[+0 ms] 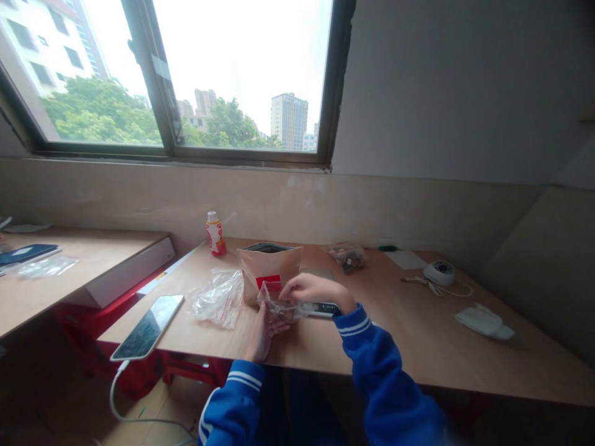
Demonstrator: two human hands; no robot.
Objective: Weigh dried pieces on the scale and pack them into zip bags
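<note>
My left hand (266, 328) is closed around the lower left side of a small clear plastic bag (279, 309), holding it just above the table's front part. From the right, my right hand (312, 290) reaches to the bag's top with bent fingers at its opening; whether the fingertips grip the film or something inside is hidden. Right behind the bag stands a brown paper pouch (251, 265) with its top open and a red label (268, 283) on its front. A dark, phone-like device (320, 308) lies partly under my right wrist.
An empty-looking clear zip bag (216, 300) lies left of the pouch, near a phone (149, 328) with a charging cable at the table edge. A drink bottle (215, 235) stands behind. Farther right are a filled plastic bag (349, 256), a white camera (439, 272) with cable, and a white packet (484, 322).
</note>
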